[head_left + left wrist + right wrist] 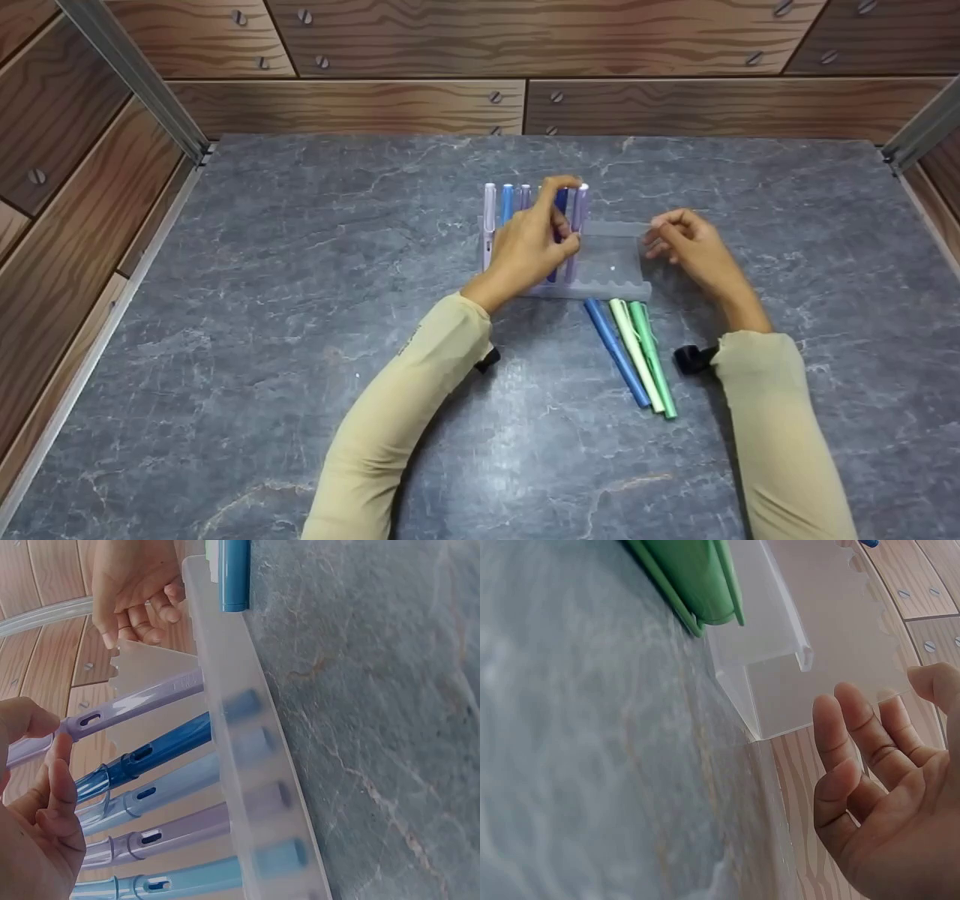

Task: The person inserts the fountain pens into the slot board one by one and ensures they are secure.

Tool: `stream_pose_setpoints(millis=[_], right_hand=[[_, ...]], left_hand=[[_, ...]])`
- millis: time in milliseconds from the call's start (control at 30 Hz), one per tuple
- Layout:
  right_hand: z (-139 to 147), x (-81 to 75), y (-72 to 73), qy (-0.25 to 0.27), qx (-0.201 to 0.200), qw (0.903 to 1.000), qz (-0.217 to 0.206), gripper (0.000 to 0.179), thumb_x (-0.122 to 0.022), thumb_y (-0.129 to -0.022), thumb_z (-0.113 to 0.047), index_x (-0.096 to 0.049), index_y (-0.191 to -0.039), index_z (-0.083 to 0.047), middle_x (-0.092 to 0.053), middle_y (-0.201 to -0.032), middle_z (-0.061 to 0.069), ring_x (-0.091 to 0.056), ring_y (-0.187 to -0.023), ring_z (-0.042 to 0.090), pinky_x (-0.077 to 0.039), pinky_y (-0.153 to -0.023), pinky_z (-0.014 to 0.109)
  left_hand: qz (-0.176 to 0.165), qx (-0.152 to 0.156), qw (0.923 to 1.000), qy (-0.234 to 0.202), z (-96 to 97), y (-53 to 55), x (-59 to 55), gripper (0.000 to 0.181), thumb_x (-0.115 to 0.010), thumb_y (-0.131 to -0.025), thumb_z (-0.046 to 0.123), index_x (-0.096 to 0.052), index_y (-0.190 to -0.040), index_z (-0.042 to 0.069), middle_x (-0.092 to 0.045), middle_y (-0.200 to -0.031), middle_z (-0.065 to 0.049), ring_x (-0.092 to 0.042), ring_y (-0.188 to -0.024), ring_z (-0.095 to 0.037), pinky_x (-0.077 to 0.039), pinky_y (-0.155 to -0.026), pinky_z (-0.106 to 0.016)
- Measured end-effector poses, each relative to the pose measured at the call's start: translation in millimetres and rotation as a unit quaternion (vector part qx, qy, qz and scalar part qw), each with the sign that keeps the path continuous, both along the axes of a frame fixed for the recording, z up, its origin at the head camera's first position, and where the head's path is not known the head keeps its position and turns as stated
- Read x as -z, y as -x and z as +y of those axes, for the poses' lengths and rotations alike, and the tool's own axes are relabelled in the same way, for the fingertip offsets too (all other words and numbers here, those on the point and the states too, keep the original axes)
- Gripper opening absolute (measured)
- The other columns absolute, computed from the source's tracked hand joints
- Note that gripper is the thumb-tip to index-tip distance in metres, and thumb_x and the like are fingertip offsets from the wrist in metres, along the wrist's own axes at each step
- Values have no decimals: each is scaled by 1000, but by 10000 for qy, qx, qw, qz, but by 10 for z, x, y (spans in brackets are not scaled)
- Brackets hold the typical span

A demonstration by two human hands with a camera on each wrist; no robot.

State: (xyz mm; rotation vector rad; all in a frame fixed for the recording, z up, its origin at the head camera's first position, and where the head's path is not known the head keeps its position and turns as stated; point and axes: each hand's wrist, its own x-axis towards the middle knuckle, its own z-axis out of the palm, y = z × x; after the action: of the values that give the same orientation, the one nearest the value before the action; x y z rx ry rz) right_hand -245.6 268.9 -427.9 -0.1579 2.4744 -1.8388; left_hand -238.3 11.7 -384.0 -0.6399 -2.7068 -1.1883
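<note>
A clear plastic pen stand [615, 291] with a notched front lip holds several capped pens side by side in its left part. My left hand [529, 244] is over that row and pinches the purple pen [142, 703], the rightmost one, near its cap. That pen's lower end is at the stand's front lip. Beside it are a dark blue pen [176, 736] and a light blue pen [180, 778]. My right hand [694, 247] holds nothing, its fingers loosely bent, with the fingertips [831, 716] right by the stand's right edge.
In front of the stand, a blue pen [616, 352], a pale green pen [636, 354] and a green pen [654, 360] lie close together on the grey marbled table [262, 337]. Wood-patterned panels [337, 105] wall the table at the back and sides.
</note>
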Motion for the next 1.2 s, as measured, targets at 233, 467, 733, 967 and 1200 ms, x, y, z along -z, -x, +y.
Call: stream_pose_setpoints(millis=[233, 467, 733, 967, 1200], right_hand=[[-9, -16, -35, 114, -15, 9999, -60, 8, -48, -101, -23, -52, -99, -16, -67, -81, -16, -66, -67, 2, -45, -56, 17], [4, 14, -25, 127, -4, 9996, -240, 9, -48, -101, -24, -52, -102, -16, -66, -83, -15, -67, -67, 3, -46, -58, 17], [15, 25, -11, 48, 8, 9997, -232, 8, -47, -102, -23, -52, -102, -16, -66, -83, -15, -67, -68, 3, -46, -58, 17], [16, 17, 1, -24, 33, 9999, -125, 9, -47, -101, -23, -52, -101, -16, -66, -81, -16, -66, -68, 2, -45, -56, 17], [13, 28, 16, -1, 44, 9999, -119, 7, -47, -102, -22, -52, -100, -17, -66, -80, -17, -66, -67, 2, -44, -56, 17]], left_hand=[[-145, 45, 9994, 301, 19, -13, 41, 60, -68, -83, 15, -40, -133, 32, -64, -79, 10, -55, -60, -8, -41, -50, -22], [-246, -16, 9984, 499, 32, -28, 43, 60, -68, -84, 15, -40, -133, 34, -66, -74, 12, -56, -56, -7, -41, -49, -23], [-323, -120, 9976, 604, 43, -14, 37, 60, -67, -84, 15, -40, -134, 34, -67, -75, 12, -57, -59, -8, -42, -50, -24], [-406, -176, 9958, 807, 59, 0, 12, 61, -68, -86, 19, -37, -137, 35, -67, -75, 10, -59, -57, -11, -44, -49, -25], [-313, -237, 9949, 930, 65, 7, 13, 62, -68, -87, 21, -36, -138, 35, -64, -70, 7, -57, -56, -12, -42, -46, -25]])
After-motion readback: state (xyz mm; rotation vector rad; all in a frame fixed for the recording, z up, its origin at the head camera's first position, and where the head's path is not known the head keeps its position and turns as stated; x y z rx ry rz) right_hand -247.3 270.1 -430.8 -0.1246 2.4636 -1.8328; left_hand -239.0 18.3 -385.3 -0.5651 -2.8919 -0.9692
